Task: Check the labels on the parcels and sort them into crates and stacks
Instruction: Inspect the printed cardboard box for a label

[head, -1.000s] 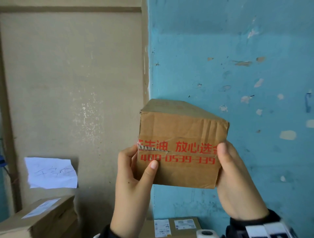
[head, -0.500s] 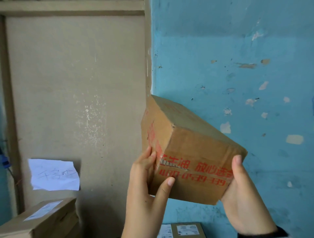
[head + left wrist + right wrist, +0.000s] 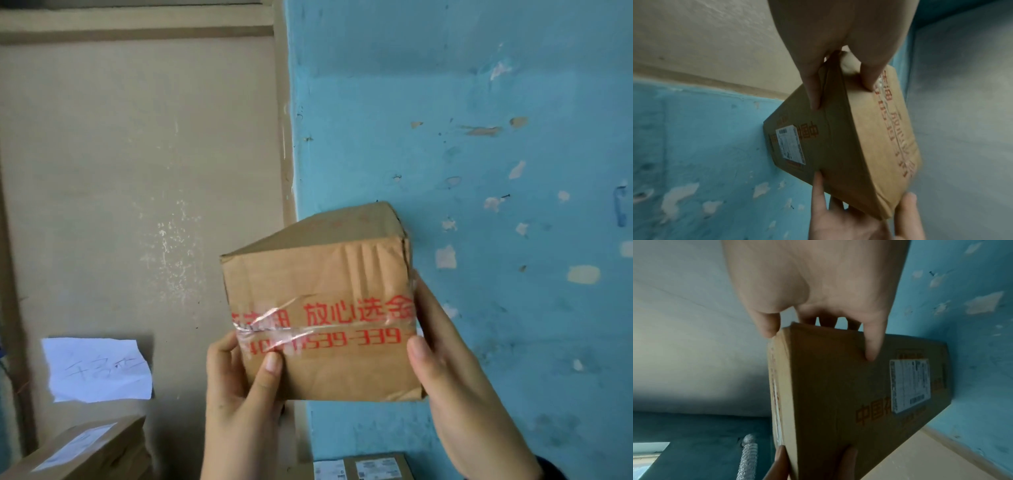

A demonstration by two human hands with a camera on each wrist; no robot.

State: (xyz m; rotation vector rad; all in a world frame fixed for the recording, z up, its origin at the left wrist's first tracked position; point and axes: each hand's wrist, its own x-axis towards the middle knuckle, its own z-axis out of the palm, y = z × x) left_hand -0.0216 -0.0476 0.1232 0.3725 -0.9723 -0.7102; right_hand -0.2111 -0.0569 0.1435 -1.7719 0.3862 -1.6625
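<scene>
A brown cardboard parcel (image 3: 322,318) is shown held up in the air, its creased narrow face printed in red and crossed by clear tape. A white shipping label (image 3: 790,143) is stuck on the broad face turned away from the head view.

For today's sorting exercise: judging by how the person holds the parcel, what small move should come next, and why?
Probably tip the parcel toward the face: both hands, left hand and right hand, show its red-printed end, while the shipping label sits on the underside.
</scene>
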